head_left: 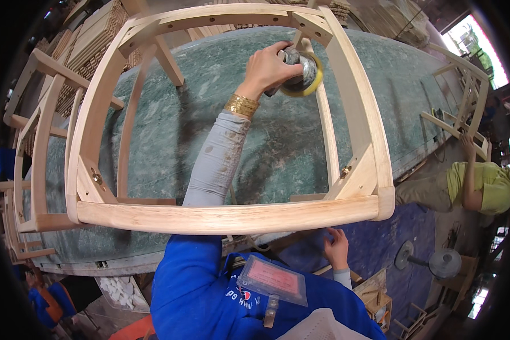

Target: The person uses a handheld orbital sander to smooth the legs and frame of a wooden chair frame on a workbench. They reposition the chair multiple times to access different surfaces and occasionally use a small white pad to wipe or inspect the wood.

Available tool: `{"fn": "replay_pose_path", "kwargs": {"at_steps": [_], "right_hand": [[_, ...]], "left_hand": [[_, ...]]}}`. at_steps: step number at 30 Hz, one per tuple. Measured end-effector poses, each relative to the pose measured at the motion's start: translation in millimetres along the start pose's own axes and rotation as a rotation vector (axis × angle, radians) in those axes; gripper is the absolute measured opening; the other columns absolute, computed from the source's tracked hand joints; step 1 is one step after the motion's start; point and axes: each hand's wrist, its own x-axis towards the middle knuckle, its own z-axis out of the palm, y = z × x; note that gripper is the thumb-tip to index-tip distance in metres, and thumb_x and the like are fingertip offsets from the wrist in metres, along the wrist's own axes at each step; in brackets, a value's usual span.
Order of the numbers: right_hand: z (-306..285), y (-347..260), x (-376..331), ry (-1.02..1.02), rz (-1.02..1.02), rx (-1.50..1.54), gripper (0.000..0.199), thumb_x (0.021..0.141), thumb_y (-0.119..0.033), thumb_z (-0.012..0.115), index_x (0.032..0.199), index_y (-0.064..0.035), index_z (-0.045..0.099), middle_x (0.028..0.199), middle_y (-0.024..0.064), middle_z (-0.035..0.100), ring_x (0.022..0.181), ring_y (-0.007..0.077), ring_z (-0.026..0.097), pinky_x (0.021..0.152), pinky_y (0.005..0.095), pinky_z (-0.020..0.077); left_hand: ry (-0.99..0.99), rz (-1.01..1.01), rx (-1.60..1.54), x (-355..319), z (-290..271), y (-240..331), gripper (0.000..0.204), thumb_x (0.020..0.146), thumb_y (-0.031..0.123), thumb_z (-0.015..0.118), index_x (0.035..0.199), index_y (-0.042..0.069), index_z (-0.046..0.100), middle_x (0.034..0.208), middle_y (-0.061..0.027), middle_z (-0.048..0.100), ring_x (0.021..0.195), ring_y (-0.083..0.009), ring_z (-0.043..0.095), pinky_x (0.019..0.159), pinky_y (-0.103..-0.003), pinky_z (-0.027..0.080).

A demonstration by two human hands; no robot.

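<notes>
A pale wooden chair frame (226, 218) lies on a green-topped workbench (175, 113), its curved rail nearest me. My left hand (266, 68) reaches through the frame's opening, a gold bracelet on the wrist. It grips a round sander with a yellow pad (306, 73), which is pressed against an inner slat (327, 136) near the frame's far corner. My right hand (337, 249) is low at the bench's near edge, below the front rail. Its fingers are bent, and what they touch is hidden.
More unfinished chair frames (34, 147) stand at the bench's left side. At the right a person in a yellow-green shirt (484, 184) holds another frame (464, 107). A floor fan (442, 263) and wooden offcuts sit at the lower right. Timber is stacked behind the bench.
</notes>
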Motion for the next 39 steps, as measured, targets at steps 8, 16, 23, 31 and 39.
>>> {"fn": "replay_pose_path", "kwargs": {"at_steps": [8, 16, 23, 31, 39], "right_hand": [[12.5, -7.8, 4.6, -0.024, 0.013, 0.038, 0.026, 0.074, -0.011, 0.067, 0.099, -0.0049, 0.063, 0.099, 0.0133, 0.060, 0.062, 0.0278, 0.058, 0.061, 0.0357, 0.0477], [17.4, -5.4, 6.4, -0.010, -0.017, 0.013, 0.026, 0.074, -0.012, 0.067, 0.099, -0.0055, 0.064, 0.095, 0.0120, 0.060, 0.062, 0.0271, 0.059, 0.061, 0.0351, 0.0475], [19.0, -9.3, 1.8, 0.008, -0.032, 0.030, 0.026, 0.072, -0.009, 0.067, 0.097, -0.0013, 0.065, 0.089, 0.0130, 0.060, 0.058, 0.0225, 0.058, 0.057, 0.0326, 0.0462], [19.1, -11.8, 2.4, -0.018, -0.024, 0.037, 0.025, 0.075, -0.012, 0.066, 0.099, -0.0064, 0.064, 0.089, 0.0105, 0.058, 0.062, 0.0260, 0.058, 0.061, 0.0357, 0.0466], [4.6, -6.6, -4.1, -0.014, 0.006, 0.011, 0.024, 0.074, -0.011, 0.066, 0.098, -0.0051, 0.065, 0.088, 0.0127, 0.060, 0.065, 0.0278, 0.059, 0.063, 0.0364, 0.0468]], "left_hand": [[-0.030, -0.006, -0.065, -2.0, 2.6, 4.8, 0.064, 0.057, 0.043, 0.066, 0.112, 0.011, 0.064, 0.095, -0.0167, 0.067, 0.088, -0.0281, 0.065, 0.081, -0.036, 0.050], [-0.011, 0.050, 0.096, 8.8, 1.7, 13.9, 0.066, 0.054, 0.047, 0.065, 0.111, 0.015, 0.066, 0.086, -0.0154, 0.068, 0.082, -0.0335, 0.065, 0.076, -0.040, 0.052], [0.005, 0.090, 0.148, 2.7, 1.9, 23.7, 0.065, 0.054, 0.047, 0.064, 0.111, 0.017, 0.065, 0.085, -0.0165, 0.068, 0.081, -0.0335, 0.065, 0.076, -0.040, 0.052], [-0.093, 0.059, 0.121, 5.0, -1.5, 26.5, 0.071, 0.054, 0.051, 0.063, 0.113, 0.013, 0.064, 0.096, -0.0172, 0.067, 0.088, -0.0338, 0.064, 0.078, -0.040, 0.051], [0.108, -0.250, 0.069, -67.5, -38.5, -28.1, 0.068, 0.059, 0.046, 0.067, 0.116, 0.009, 0.060, 0.100, -0.0196, 0.066, 0.092, -0.0335, 0.064, 0.081, -0.039, 0.050]]}}
